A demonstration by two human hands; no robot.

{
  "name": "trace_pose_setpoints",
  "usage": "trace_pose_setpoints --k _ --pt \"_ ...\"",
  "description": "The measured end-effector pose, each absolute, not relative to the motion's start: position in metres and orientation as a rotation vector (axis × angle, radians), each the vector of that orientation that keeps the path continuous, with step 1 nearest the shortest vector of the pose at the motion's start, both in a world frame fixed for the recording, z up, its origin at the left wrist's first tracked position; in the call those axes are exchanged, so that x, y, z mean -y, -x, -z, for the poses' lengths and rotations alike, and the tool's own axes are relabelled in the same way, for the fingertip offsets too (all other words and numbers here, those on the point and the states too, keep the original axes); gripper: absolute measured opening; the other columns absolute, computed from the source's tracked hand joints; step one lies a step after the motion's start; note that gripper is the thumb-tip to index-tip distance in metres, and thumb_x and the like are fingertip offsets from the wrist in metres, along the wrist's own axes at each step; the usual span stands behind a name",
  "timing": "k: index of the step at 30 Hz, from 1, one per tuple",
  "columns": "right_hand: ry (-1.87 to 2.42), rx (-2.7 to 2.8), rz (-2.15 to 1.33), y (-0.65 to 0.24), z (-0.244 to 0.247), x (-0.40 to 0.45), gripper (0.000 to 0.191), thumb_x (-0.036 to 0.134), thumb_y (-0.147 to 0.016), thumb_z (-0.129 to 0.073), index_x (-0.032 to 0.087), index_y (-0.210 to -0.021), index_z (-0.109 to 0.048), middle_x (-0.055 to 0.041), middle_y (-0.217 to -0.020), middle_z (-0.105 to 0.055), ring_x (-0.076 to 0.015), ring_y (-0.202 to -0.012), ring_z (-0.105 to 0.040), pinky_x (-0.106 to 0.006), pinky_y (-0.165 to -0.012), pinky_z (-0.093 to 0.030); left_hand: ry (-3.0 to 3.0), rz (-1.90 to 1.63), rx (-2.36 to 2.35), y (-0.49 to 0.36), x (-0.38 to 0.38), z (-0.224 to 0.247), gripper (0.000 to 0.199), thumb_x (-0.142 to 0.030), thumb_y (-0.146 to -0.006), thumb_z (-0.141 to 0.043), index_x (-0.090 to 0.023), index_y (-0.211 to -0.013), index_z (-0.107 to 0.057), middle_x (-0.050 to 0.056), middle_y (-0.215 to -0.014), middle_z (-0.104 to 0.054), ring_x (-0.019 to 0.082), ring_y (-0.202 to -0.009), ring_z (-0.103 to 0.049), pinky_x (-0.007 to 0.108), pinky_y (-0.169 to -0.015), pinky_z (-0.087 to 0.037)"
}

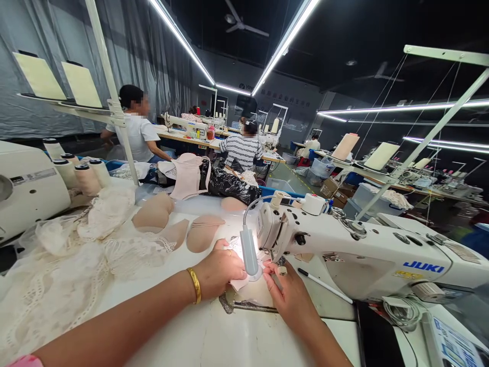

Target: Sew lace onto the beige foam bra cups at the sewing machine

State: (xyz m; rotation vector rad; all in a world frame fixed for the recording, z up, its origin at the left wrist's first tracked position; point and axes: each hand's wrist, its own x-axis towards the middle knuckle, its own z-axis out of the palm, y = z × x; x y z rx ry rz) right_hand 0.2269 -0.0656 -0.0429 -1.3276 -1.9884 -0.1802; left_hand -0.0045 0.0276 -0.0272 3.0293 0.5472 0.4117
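A smooth white tabletop (237,339) lies under the hands, in a dark workshop with long white strip lights (183,43) overhead; well beyond the hands sit a person in a white T-shirt (133,130) and another in a striped top (242,150). The pale, lace-like fabric piece (239,285) lies beneath the left hand (221,272) and reaches toward the right hand (288,293). The left fingers curl over it, gripping or only pressing, I cannot tell; the right thumb and fingers are drawn narrow at its edge, any pinch unclear. A slim grey lamp (249,252) hangs between the hands. The white JUKI sewing machine (367,250) limits room beyond and right of the right hand; a cream lace heap (72,255) bounds the left forearm's outer side. Smooth tabletop runs from between the wrists toward the wearer.
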Motion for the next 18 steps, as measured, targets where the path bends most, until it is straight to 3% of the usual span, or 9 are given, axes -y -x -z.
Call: trace_pose_setpoints --k 11,18 --pt "1.406 2.042 0.071 -0.230 0.049 0.067 0.019 0.026 -0.108 -0.043 0.025 -0.117 -0.059 -0.0071 -0.098 -0.072 -0.0273 -0.093 -0.069 -0.041 -0.075 -0.059 -3.078 -0.424 -0.619 0.005 -0.024 0.026 0.022 -0.002 -0.067 -0.070 -0.019 -0.079 -0.061 -0.001 -0.087 -0.073 0.023 -0.086 -0.063 0.047 -0.090 -0.028" --pt "1.364 2.222 -0.207 -0.228 0.049 0.074 0.021 0.019 -0.106 -0.043 0.027 -0.109 -0.062 -0.0046 -0.096 -0.066 -0.0244 -0.088 -0.061 -0.039 -0.077 -0.052 -3.161 -0.615 -0.540 0.009 -0.013 0.034 0.011 -0.016 -0.082 -0.073 -0.020 -0.077 -0.064 -0.002 -0.075 -0.066 0.019 -0.075 -0.057 0.049 -0.093 -0.026"
